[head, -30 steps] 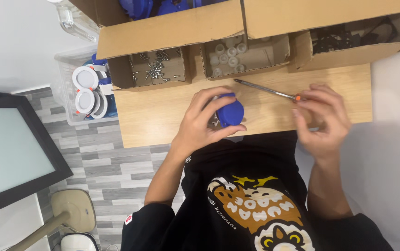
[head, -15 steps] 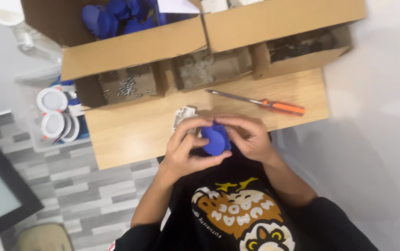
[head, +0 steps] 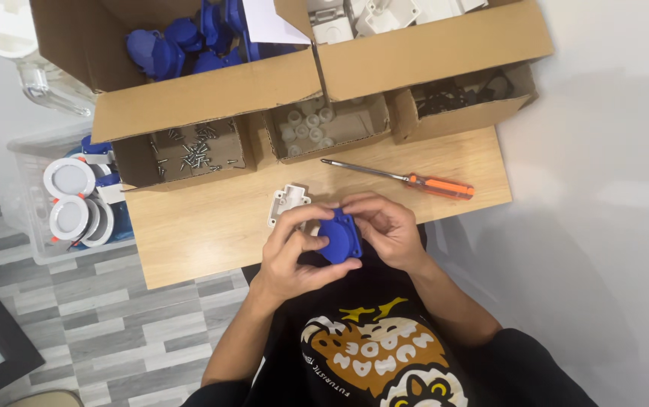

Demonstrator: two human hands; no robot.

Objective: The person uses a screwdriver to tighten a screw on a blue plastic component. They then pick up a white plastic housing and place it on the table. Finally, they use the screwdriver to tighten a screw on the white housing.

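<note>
a box of screws (head: 197,151) sits at the table's back left. nearer, a white plastic base (head: 286,202) lies just beside the left hand (head: 294,252), which grips a blue socket (head: 341,237) over the table's front edge; the right hand (head: 385,226) clasps its other side. a screwdriver (head: 403,179) lies behind.

Orange-handled screwdriver (head: 400,179) on wooden table (head: 188,241), box of screws (head: 192,151), round white lamps (head: 72,197)

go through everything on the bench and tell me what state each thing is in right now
blue socket part: held in both hands over the table edge
left hand: gripping it
right hand: gripping it
white housing: lying flat, partly behind the left hand
screwdriver: lying unheld
screw box: open
</note>
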